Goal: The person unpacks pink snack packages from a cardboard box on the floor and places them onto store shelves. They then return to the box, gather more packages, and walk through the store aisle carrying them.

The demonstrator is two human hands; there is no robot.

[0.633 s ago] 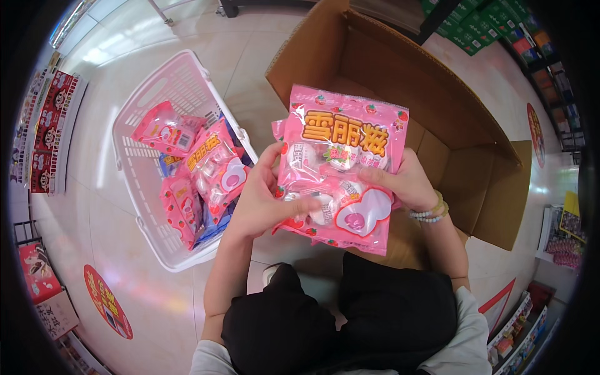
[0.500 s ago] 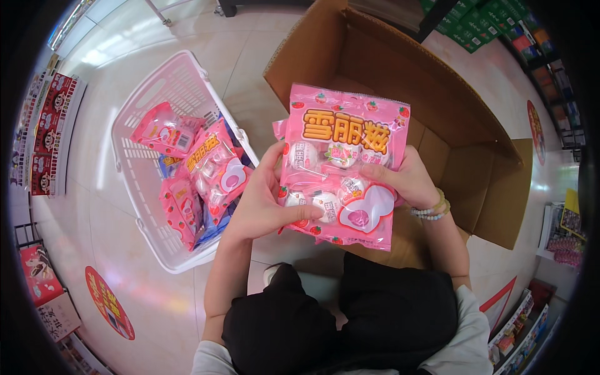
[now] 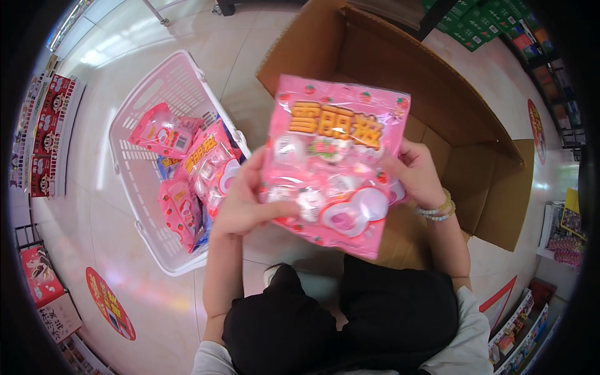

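Note:
A pink bag of individually wrapped white sweets (image 3: 331, 165), printed with strawberries, is held up in front of me, blurred by motion. My left hand (image 3: 240, 203) grips its left edge, thumb lying across the front and the other fingers mostly hidden behind. At the right edge, my right hand (image 3: 417, 175) has its fingers closed, partly behind the bag. A sliver of pink and white packaging shows by that hand; I cannot tell whether it is a second bag. To the left, a white plastic basket (image 3: 127, 194) contains several similar pink bags (image 3: 203, 162) and some blue packaging.
A large open cardboard box (image 3: 425, 69) stands on the tiled floor, ahead and to the right. Stocked shelves (image 3: 47, 140) line the left side, with more shelves (image 3: 522, 325) on the right. Green cartons (image 3: 475, 25) are stacked at the far right. My knees (image 3: 269, 312) are close below the bag.
The front bag has shifted slightly left and tilted, with my left hand moving along with it. My right thumb has slid from the bag's front toward its right edge.

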